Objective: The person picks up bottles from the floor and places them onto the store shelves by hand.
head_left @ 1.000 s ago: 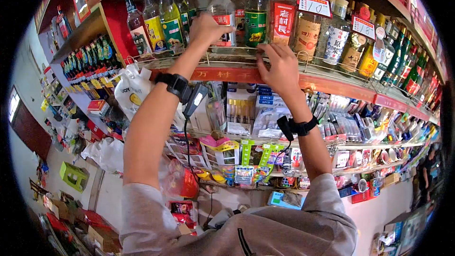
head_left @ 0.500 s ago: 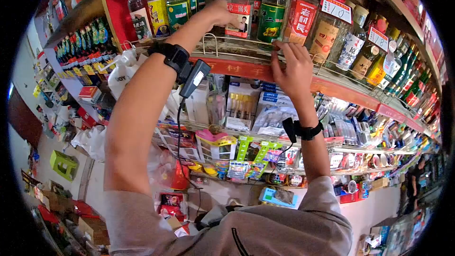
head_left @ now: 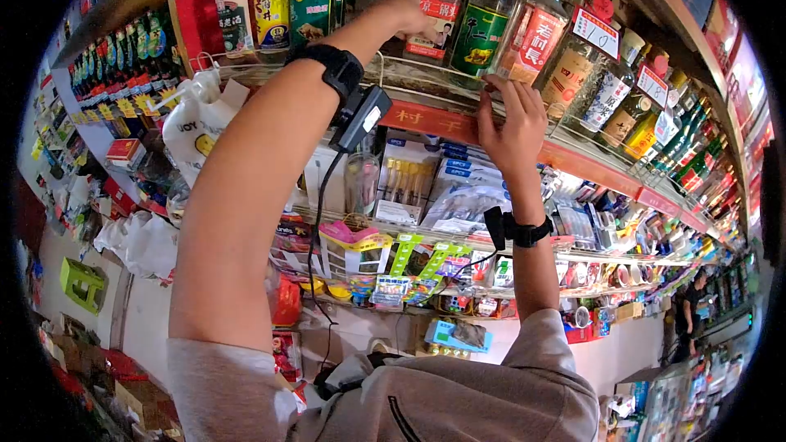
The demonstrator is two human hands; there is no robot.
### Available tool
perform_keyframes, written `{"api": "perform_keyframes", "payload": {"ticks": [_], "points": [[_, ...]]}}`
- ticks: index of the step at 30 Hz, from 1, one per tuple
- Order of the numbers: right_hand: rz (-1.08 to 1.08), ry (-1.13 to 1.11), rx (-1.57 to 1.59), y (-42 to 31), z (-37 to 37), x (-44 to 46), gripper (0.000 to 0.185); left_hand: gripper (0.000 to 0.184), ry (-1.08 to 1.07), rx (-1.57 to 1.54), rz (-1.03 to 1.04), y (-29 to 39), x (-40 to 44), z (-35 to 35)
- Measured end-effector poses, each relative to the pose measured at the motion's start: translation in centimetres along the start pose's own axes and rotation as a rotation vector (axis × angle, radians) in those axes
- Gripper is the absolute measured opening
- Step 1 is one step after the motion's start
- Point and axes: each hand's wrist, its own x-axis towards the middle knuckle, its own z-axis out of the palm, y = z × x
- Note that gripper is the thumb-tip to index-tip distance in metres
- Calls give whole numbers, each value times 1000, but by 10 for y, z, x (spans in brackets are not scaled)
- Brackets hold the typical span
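Note:
My left hand (head_left: 403,13) reaches onto the upper shelf, its fingers closed against the left side of a clear glass liquor bottle (head_left: 436,10) with a red-and-white label. Part of the grip is hidden behind the hand. Just right of that bottle stands a clear bottle with a green label (head_left: 481,39), and beyond it a bottle with a red label (head_left: 532,41). My right hand (head_left: 516,119) rests by the shelf's front edge, fingertips at the wire rail (head_left: 471,82), thumb apart and nothing held.
Left of my hand stand bottles with dark, yellow (head_left: 273,8) and green (head_left: 311,10) labels. Price cards (head_left: 595,33) hang before bottles on the right. Below are packaged brushes (head_left: 405,180) and hanging small goods. A person (head_left: 690,315) is far right.
The red-and-white-labelled bottle has shifted back and right with my left hand, closer to the green-labelled one. My right hand stays at the rail. The whole view has shifted slightly.

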Motion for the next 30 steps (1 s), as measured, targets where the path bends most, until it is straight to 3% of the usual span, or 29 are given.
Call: {"api": "perform_keyframes", "payload": {"ticks": [5, 11, 14, 22, 30], "points": [[-22, 10, -7, 0, 2, 1, 29, 65, -32, -134, 76, -15, 20, 10], [10, 12, -68, -5, 2, 2, 25, 74, -34, -147, 19, -3, -5, 1], [11, 20, -65, -3, 4, 1, 23, 73, -48, -160, 29, -7, 5, 6], [23, 34, -53, 0, 6, 0, 22, 46, -40, -210, 75, -5, -1, 11], [20, 16, -84, -2, 5, 0, 21, 54, -62, -173, 51, -5, -3, 7]]}}
